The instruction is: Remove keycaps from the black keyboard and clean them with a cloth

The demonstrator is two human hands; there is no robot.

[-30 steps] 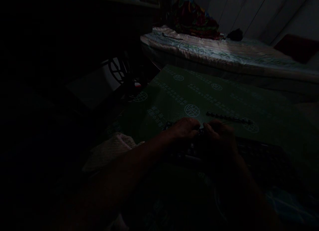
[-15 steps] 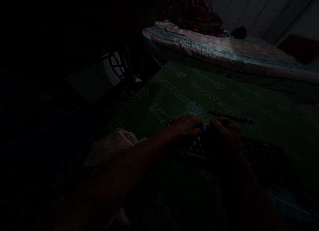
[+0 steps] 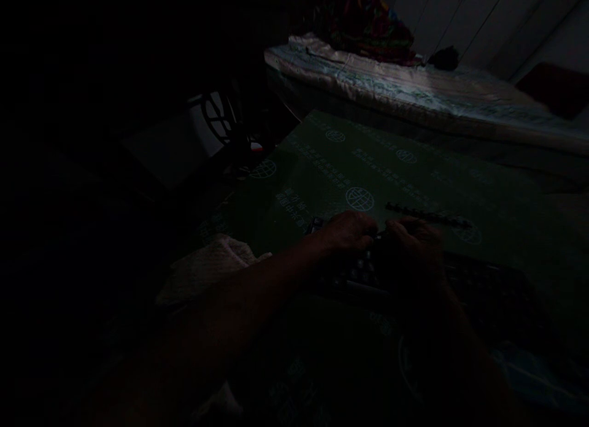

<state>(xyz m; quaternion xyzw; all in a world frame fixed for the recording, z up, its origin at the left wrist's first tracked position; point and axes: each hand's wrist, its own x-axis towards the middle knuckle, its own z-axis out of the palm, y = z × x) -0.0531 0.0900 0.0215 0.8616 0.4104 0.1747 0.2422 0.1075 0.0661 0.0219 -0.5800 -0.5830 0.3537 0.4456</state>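
Observation:
A dark computer keyboard (image 3: pixel 363 270) lies across a green printed board, and its keys show faintly in the low light. Over its upper middle part, my left hand (image 3: pixel 350 229) has its fingers curled together. Close beside it, my right hand (image 3: pixel 414 240) is closed in a pinch, its thumb towards the left fingertips. A small pale glint shows between the two hands; what they hold there is too dark to name. My hands and right forearm hide part of the keys. Behind my right hand rests a thin dark notched strip (image 3: pixel 427 215).
The green board (image 3: pixel 317 163) bears globe prints and lettering. A pale crumpled cloth (image 3: pixel 214 267) lies by my left forearm, and a bluish cloth (image 3: pixel 543 378) at lower right. A fan (image 3: pixel 218 120) stands at left; a bed (image 3: pixel 391 83) runs along the back.
The view has shifted very slightly. Both hands stay over the same part of the keyboard, with only a small shift of the right fingers.

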